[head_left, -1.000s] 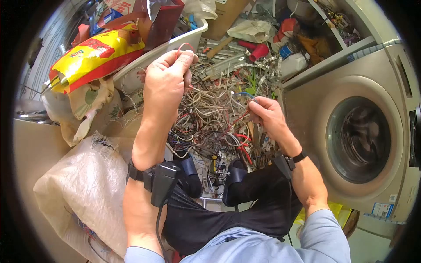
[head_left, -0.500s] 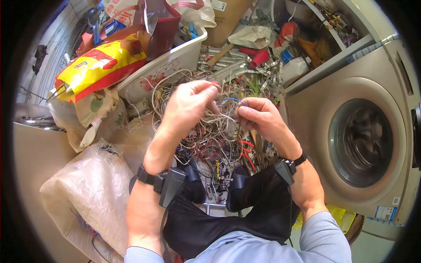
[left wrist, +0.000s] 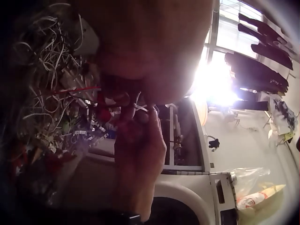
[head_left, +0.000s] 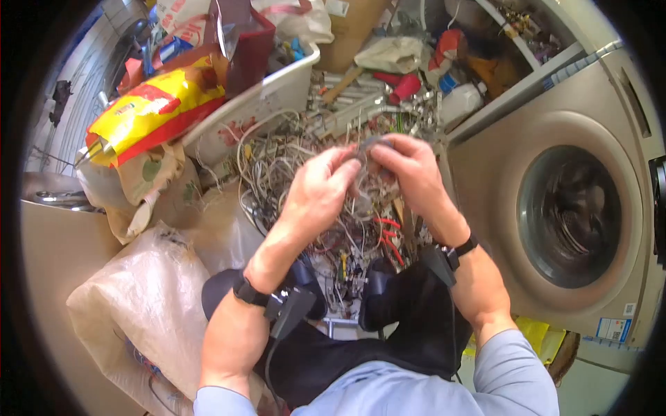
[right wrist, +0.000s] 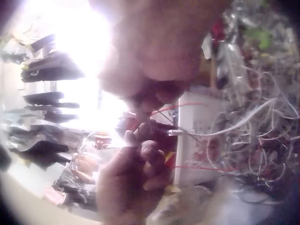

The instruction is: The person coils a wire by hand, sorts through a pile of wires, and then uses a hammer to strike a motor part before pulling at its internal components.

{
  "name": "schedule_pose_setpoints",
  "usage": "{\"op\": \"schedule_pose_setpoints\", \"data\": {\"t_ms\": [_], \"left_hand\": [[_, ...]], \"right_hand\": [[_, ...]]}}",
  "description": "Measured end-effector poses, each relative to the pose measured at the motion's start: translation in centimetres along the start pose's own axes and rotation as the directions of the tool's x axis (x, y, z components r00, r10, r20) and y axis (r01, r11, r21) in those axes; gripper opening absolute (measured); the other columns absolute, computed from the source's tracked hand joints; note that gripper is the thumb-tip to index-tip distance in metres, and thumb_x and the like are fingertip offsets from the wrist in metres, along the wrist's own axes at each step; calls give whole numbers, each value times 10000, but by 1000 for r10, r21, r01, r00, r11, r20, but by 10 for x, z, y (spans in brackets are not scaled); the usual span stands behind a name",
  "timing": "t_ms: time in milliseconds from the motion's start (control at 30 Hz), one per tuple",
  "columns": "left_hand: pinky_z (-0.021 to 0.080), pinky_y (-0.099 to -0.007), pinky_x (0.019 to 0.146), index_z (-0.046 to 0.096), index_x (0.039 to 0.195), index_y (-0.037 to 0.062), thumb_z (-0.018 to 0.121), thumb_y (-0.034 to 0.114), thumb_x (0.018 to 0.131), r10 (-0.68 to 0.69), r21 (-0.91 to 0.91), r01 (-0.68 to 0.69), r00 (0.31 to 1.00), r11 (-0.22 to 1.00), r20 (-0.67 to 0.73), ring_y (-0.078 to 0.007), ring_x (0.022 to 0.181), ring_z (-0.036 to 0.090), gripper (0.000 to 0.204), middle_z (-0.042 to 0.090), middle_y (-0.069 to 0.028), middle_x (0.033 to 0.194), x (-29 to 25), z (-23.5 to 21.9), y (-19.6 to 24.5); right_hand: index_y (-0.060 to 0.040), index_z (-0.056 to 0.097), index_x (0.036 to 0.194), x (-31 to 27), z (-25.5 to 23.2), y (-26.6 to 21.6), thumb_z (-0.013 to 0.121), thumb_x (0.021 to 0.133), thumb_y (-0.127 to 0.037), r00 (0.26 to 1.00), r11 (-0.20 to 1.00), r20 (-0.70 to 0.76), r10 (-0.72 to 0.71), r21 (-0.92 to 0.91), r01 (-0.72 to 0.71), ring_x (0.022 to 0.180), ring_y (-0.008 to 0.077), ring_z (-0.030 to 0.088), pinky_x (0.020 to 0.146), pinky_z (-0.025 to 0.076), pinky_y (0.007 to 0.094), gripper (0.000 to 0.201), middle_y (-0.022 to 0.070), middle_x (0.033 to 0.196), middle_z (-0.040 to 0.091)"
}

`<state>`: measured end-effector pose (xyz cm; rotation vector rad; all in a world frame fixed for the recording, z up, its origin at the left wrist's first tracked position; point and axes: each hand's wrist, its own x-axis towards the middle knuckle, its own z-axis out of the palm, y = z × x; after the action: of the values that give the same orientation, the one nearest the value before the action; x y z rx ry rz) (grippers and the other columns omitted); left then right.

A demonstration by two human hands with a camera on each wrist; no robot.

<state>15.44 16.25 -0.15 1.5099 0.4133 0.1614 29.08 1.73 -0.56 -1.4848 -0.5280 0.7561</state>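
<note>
Both hands meet fingertip to fingertip over a tangle of wires (head_left: 274, 170). My left hand (head_left: 320, 188) pinches thin wire between thumb and fingers. Facing it, my right hand (head_left: 416, 170) also pinches wire, with a blurred grey piece (head_left: 374, 141) at its fingertips. In the right wrist view a red wire (right wrist: 206, 168) trails from the lower hand, and a white cable (right wrist: 234, 125) with a bared-looking end reaches towards the fingers. The left wrist view shows a red wire (left wrist: 70, 90) running off to the left. The exact pinch points are hidden behind the fingers.
Red-handled pliers (head_left: 390, 243) lie among scraps between the feet. A white tub (head_left: 277, 97) and a yellow-red bag (head_left: 156, 107) stand at the left. A washing machine (head_left: 479, 201) borders the right side; a pale sack (head_left: 132, 284) sits at the lower left.
My left hand has come down and to the right from high on the left, and now meets the right hand. The right hand has moved slightly up and left.
</note>
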Motion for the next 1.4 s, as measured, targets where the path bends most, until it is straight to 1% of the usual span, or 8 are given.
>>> {"op": "schedule_pose_setpoints", "data": {"t_ms": [200,267,433,533,633,900,967,1400], "left_hand": [[535,-355,796,701,1136,-45,609,176,980,123,626,-104,992,773,13,-199,838,689,286,745,-144,914,-1,-22,-1],[518,-315,727,719,1013,-16,570,190,1018,307,576,-172,940,799,-146,-172,769,663,254,728,-100,864,6,-38,-5],[426,-225,545,651,1026,19,547,159,1064,95,-192,-198,891,961,-444,-76,603,532,179,549,15,696,14,-72,16],[328,-204,469,661,1025,21,558,148,1057,61,-243,-186,894,952,-443,-52,556,471,166,508,40,681,8,-79,24],[313,-188,500,678,1044,17,587,139,1048,108,-247,-239,888,939,-448,-34,555,398,152,487,65,692,17,-89,15],[259,-194,461,702,1035,43,598,154,1039,85,-264,-223,890,938,-447,-27,513,385,152,475,84,662,18,-81,26],[253,-193,455,701,1036,42,600,157,1039,91,-258,-220,896,941,-434,-26,508,387,153,486,82,664,19,-81,26],[247,-184,453,706,1026,44,621,172,1036,115,-314,-264,899,912,-422,3,504,362,154,494,96,659,11,-90,30]], "right_hand": [[-31,753,1003,0,-6,7,697,983,-177,1000,997,-17,15,-74,-17,679,54,576,594,427,212,158,-1,786,691],[-30,757,1037,7,-15,17,680,1000,-233,999,997,-24,-42,-73,40,621,30,541,556,417,201,220,0,759,703],[-5,655,1303,25,-16,65,608,1040,-210,996,998,-79,-35,43,38,733,94,642,625,488,239,337,59,904,721],[28,644,1200,25,-31,172,618,950,-298,956,511,-145,-255,-860,6,919,395,706,804,545,487,412,257,1038,715],[21,677,878,-31,2,243,610,916,-226,997,589,75,17,-807,50,884,468,665,797,533,558,258,277,919,685],[31,700,909,-108,105,330,638,954,-301,968,702,-43,248,-680,-210,739,418,702,698,552,487,341,241,815,716],[31,714,1019,-92,115,340,658,963,-246,828,825,-22,560,-80,-560,689,207,675,672,542,347,288,117,815,724],[-33,757,1079,-7,19,63,636,1033,-226,998,996,-27,65,-63,-67,559,34,533,509,392,206,232,-27,655,622]]}}
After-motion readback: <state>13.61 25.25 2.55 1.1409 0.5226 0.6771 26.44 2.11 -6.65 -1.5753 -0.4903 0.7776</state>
